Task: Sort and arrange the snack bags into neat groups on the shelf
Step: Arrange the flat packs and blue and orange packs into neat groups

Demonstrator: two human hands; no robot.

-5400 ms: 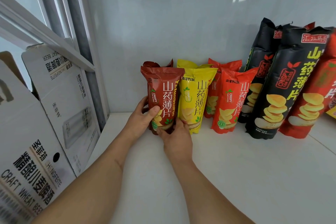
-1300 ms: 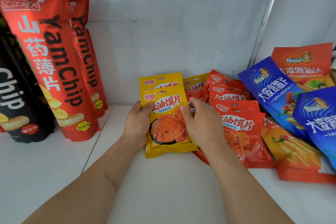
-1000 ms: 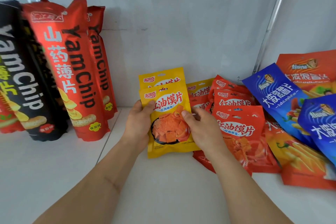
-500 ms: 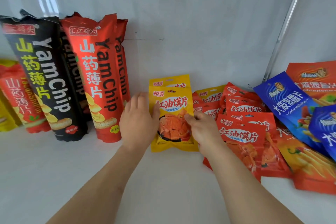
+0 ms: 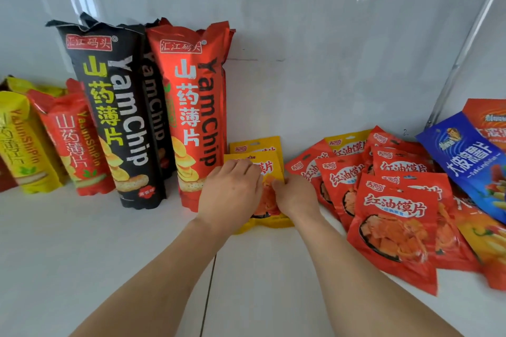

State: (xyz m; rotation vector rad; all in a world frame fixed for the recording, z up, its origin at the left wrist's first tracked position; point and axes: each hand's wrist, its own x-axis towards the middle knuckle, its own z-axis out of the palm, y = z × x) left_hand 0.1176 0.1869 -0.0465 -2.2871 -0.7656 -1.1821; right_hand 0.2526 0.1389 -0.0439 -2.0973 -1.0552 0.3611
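Left hand: the left hand (image 5: 231, 194) lies palm-down on the front yellow bag (image 5: 269, 172), fingers fairly straight and spread over its upper left part; it presses rather than grips, as far as the head view shows.
Right hand: the right hand (image 5: 297, 195) is at the bag's right edge, fingers curled against it; whether the thumb pinches the edge or only nudges it, I cannot tell.
Bag between the hands: it stands nearly upright, leaning back, long axis running up and away from the person, bottom seam on the shelf (image 5: 109, 254).
Behind it: a second yellow bag (image 5: 256, 146) of the same kind peeks over its top, touching it, against the back wall (image 5: 328, 63).
To the left: the tall red chip bag (image 5: 191, 107) stands just beside the yellow pair, then the tall black chip bag (image 5: 115, 107), then smaller red and yellow bags.
To the right: a loose pile of red bags (image 5: 394, 224), one more yellow bag (image 5: 346, 142) tucked among them, and blue bags (image 5: 471, 156) beyond.
Relation that matters: the stray yellow bag lies right of and behind the grip, so the right hand is the nearer one.
Likely step: squaring the yellow pair against the red chip bag, then fetching the stray.
Risk: limp bags may slump forward once released.
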